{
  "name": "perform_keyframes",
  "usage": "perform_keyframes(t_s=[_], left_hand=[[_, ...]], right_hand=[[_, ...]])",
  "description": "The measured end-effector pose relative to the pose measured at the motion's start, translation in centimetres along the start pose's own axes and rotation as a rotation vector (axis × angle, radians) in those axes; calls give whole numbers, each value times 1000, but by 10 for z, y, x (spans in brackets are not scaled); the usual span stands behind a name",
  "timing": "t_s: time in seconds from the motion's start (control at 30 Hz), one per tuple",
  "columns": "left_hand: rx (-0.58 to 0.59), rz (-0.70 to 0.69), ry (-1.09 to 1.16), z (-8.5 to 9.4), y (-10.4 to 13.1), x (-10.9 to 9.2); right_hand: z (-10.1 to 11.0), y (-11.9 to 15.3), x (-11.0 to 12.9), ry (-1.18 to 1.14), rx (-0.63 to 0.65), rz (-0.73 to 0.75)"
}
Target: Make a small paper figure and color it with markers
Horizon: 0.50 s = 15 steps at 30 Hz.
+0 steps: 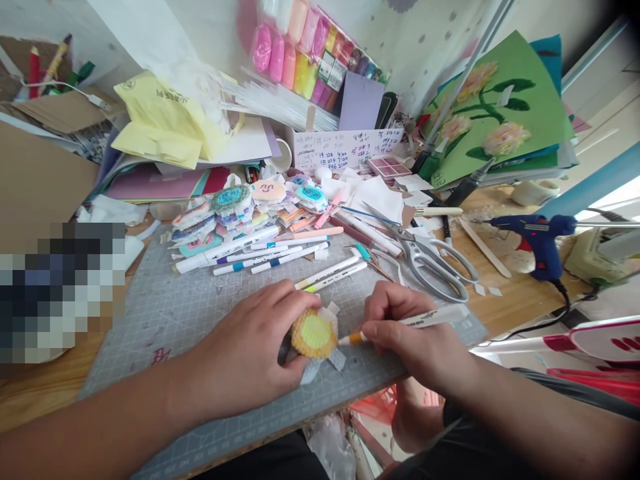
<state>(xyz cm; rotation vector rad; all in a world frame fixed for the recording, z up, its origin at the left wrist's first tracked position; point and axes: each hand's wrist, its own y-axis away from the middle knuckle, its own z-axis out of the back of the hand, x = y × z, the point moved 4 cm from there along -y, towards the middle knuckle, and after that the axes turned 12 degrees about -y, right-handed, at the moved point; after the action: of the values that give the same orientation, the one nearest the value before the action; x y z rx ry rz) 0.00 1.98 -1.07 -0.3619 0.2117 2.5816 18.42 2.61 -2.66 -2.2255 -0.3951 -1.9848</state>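
My left hand (265, 333) grips a small round paper piece (316, 333) between thumb and fingers. Its middle is pale yellow-green, with an orange-yellow bumpy ring around it. White paper tabs stick out from its right side and underneath. My right hand (405, 327) holds a white marker (435, 316) like a pen. The orange tip end points left, at the ring's right edge; I cannot tell whether it touches. Both hands are low over the grey cutting mat (200, 380). Just beyond the piece lie white markers (336, 275) with yellow and green ends.
Coloured round pieces (231, 199) are heaped at the back of the mat, with several markers before them. Grey-handled scissors (425, 260) lie at the right. Farther right stands a blue glue gun (543, 240) with its cord. Behind are a written-on white box (345, 148) and a green flower card (505, 107).
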Motion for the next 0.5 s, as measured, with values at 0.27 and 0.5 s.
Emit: perform_keyframes(t_s=[0.27, 0.5], left_hand=[[39, 1, -4, 1, 0, -2], [32, 5, 8, 1, 2, -1]], right_hand=[[2, 1, 0, -22, -24, 10], [2, 1, 0, -9, -26, 27]])
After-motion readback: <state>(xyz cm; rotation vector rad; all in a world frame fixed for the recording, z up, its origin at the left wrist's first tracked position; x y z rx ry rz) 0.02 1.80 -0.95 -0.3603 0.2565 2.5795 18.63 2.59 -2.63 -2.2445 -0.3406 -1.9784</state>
